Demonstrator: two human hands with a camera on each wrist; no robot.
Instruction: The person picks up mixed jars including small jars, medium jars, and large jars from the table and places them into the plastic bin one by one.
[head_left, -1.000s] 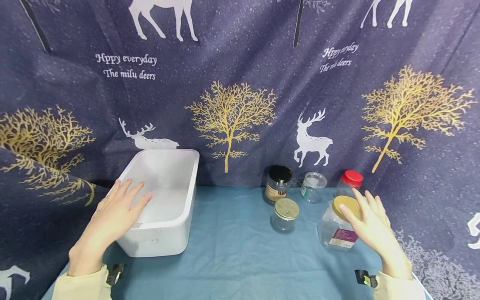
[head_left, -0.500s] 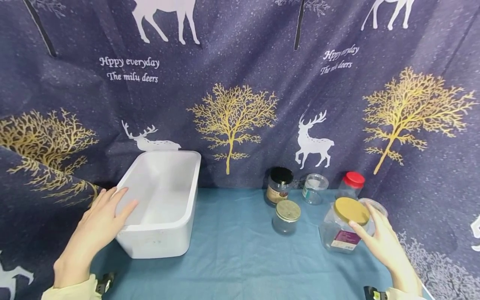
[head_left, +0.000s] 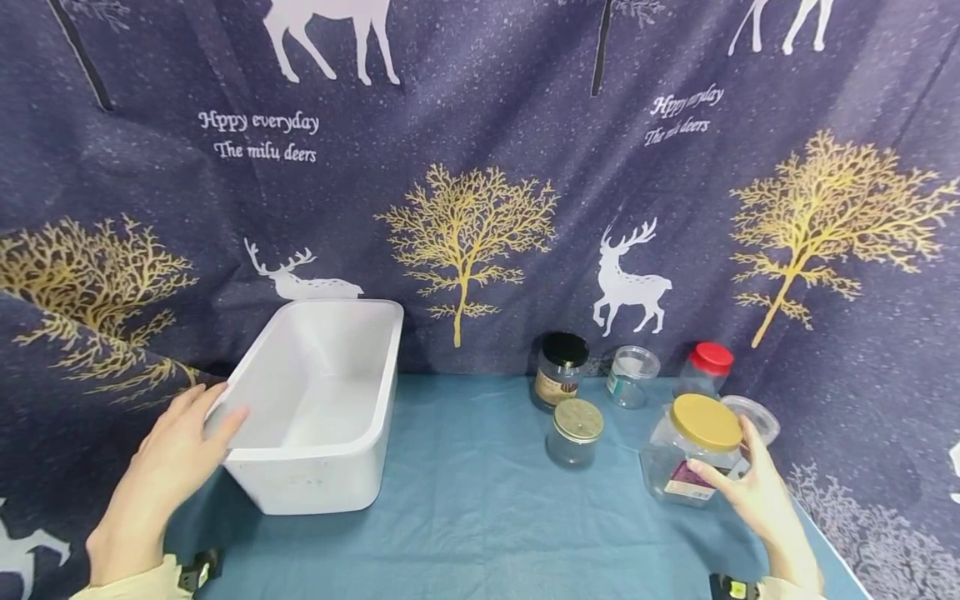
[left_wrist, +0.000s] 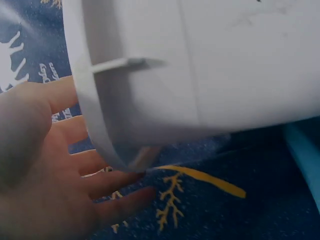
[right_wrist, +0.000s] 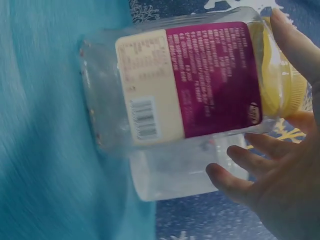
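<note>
My left hand [head_left: 168, 454] is at the left rim of a deep white plastic bin [head_left: 315, 479]. Its thumb overlaps the rim in the head view; in the left wrist view the fingers [left_wrist: 110, 185] spread along the rim's outer side. On the right, my right hand [head_left: 761, 492] is around a big clear jar [head_left: 656, 467] with a gold lid [head_left: 707, 422] and a purple-and-cream label [right_wrist: 215, 80]. Thumb and fingers lie on opposite sides near the lid, several fingertips extended past the jar's edge. The jar stands upright on the cloth.
Behind the gold-lidded jar are a red-lidded jar [head_left: 710, 360] and a clear container [head_left: 759, 418]. Farther left stand a black-lidded jar [head_left: 557, 387], a small clear jar [head_left: 632, 387] and a jar with a dull gold metal lid [head_left: 577, 421]. A patterned curtain [head_left: 495, 108] hangs behind the blue cloth.
My left hand has moved left, from over the bin to its left rim. My right hand has lowered from above the gold lid to the jar's side.
</note>
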